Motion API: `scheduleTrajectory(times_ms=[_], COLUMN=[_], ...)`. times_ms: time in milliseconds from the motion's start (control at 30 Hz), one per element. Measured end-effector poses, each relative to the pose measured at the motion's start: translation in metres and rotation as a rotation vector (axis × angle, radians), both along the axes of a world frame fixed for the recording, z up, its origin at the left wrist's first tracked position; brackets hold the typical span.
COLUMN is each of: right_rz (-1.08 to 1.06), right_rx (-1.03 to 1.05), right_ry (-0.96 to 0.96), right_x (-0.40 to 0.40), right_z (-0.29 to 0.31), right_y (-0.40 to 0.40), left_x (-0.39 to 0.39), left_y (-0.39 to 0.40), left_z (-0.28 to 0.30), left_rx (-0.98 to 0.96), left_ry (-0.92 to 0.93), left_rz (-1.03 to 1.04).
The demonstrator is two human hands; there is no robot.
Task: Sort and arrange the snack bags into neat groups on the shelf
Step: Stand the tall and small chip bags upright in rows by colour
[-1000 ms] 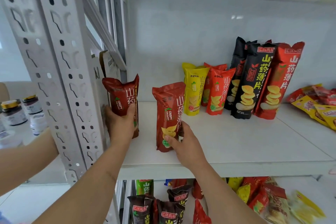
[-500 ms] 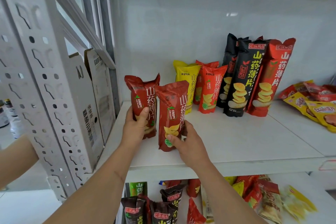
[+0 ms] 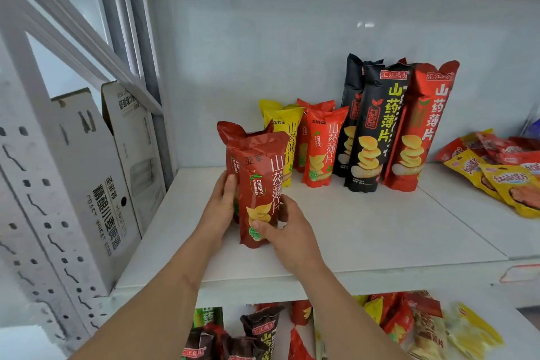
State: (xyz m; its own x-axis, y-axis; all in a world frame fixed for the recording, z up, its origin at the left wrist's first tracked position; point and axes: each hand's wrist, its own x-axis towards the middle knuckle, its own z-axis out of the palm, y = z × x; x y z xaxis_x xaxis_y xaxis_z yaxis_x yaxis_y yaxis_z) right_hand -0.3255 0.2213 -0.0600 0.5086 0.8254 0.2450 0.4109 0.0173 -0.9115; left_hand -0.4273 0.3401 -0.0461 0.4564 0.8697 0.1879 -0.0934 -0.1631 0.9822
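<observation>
Two dark red yam-chip bags stand upright on the white shelf [image 3: 365,231], one close behind the other. My right hand [image 3: 285,231] grips the front dark red bag [image 3: 260,181] low at its right side. My left hand [image 3: 220,204] holds the rear dark red bag [image 3: 230,137], which is mostly hidden by the front one. Behind them stand a yellow bag [image 3: 282,126] and bright red bags [image 3: 321,146], then tall black bags [image 3: 372,126] and a tall red bag [image 3: 420,126] against the back wall.
Flat yellow and red snack packets [image 3: 502,172] lie at the shelf's right end. White cardboard boxes [image 3: 102,178] lean against the perforated upright at the left. The lower shelf holds several mixed snack bags [image 3: 321,330].
My left hand has brought its dark red bag rightward onto the shelf until it stands right behind the bag in my right hand. The view has moved closer.
</observation>
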Motion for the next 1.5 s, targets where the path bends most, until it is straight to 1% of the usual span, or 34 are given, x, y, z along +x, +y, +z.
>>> scheduleTrajectory(times_ms=[133,300,600,733,933,1100,1233,1333,1500], right_rz=[0.011,0.014,0.007,-0.033,-0.15,-0.251,-0.322,-0.342,-0.316], right_rx=[0.023,0.064,0.079,0.043,-0.009,-0.034,-0.036,-0.035,-0.061], right_ry=[0.0,0.008,0.039,0.039,-0.002,-0.015,-0.053,-0.075,-0.123], right_x=[0.01,0.022,0.031,0.032,0.027,0.023,0.022,0.025,0.029], right_z=[-0.003,-0.013,-0.015,-0.017,-0.02,-0.018,-0.016,-0.017,-0.017], right_y=[0.008,0.026,0.071,0.095,0.131,0.154,0.165,0.168,0.17], left_x=[-0.001,0.009,0.021,0.023,0.027,0.033,0.041,0.047,0.051], left_y=[-0.001,0.003,0.039,0.069,0.114,0.141,0.156,0.162,0.169], left_z=[-0.001,-0.003,0.006,0.003,-0.003,-0.004,-0.007,-0.006,-0.007], left_rx=[0.098,0.171,0.144,0.142,0.136,0.146,0.135,0.126,0.129], left_ry=[-0.034,-0.022,0.009,0.022,0.102,0.124,0.102,0.091,0.085], left_rz=[0.041,-0.035,-0.031,-0.032,-0.025,-0.047,-0.064,-0.081,-0.082])
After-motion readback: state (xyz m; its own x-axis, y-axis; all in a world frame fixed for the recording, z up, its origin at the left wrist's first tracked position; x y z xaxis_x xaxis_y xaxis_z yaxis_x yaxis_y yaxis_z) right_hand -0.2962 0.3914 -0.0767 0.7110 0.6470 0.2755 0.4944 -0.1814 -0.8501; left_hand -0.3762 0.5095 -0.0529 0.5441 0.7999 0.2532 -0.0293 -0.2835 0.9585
